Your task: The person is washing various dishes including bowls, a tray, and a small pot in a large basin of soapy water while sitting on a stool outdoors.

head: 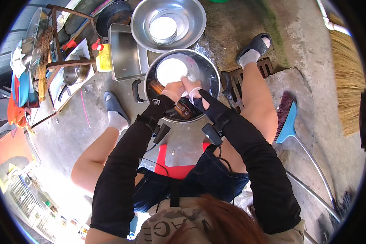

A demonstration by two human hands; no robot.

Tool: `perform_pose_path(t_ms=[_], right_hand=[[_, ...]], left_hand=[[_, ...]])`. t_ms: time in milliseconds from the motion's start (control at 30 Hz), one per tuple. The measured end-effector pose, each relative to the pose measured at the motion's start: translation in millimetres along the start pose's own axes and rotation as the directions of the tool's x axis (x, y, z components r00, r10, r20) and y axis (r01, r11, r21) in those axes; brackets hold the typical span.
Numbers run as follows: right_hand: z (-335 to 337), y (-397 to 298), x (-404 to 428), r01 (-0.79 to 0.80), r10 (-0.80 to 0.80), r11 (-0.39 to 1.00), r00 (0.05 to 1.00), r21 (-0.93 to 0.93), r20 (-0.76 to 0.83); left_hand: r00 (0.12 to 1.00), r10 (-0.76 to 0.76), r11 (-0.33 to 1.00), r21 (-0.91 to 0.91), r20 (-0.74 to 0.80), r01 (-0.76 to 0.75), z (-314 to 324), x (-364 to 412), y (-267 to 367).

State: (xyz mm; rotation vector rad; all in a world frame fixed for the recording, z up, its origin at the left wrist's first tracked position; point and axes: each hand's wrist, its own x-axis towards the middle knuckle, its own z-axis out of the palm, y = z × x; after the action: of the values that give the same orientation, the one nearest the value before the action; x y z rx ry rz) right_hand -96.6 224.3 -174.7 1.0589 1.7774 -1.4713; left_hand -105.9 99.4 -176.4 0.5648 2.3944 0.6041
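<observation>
A wide metal pot with dark handles stands before me, with dark water in it. Over it, my left hand grips the near rim of a round white plate. My right hand is closed against the left one at the same rim; what lies inside its fingers is hidden. Clear, glove-like cuffs show at both wrists. Beneath my hands a long, glossy brown object slants through the pot, its kind unclear. Past the pot, a steel basin holds a stack of white plates.
Left of the basin are a rectangular metal tray, a yellow bottle with a red top and a dark pan. A saucepan is farther left. A blue broom lies right, near a floor grate. A red stool is under me.
</observation>
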Motion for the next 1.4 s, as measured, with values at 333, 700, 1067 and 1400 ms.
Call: perform_pose_path(t_ms=[333, 700, 1067, 1400], right_hand=[[-20, -13, 24, 0.25, -0.249, 0.877, 0.967, -0.411, 0.058], [-82, -108, -63, 0.056, -0.119, 0.911, 0.984, 0.408, 0.13], [-104, -138, -76, 0.198, -0.276, 0.737, 0.961, 0.646, 0.021], [-118, -143, -75, 0.178, -0.295, 0.708, 0.954, 0.684, 0.058]], left_hand=[[0.988, 0.07, 0.992, -0.091, -0.137, -0.083, 7, -18, -2], [0.995, 0.043, 0.999, -0.013, 0.092, -0.042, -13, -17, -9], [0.978, 0.132, -0.272, -0.943, 0.161, 0.192, -53, -46, -15], [0.882, -0.052, 0.978, -0.205, -0.468, -0.051, -165, 90, -17]])
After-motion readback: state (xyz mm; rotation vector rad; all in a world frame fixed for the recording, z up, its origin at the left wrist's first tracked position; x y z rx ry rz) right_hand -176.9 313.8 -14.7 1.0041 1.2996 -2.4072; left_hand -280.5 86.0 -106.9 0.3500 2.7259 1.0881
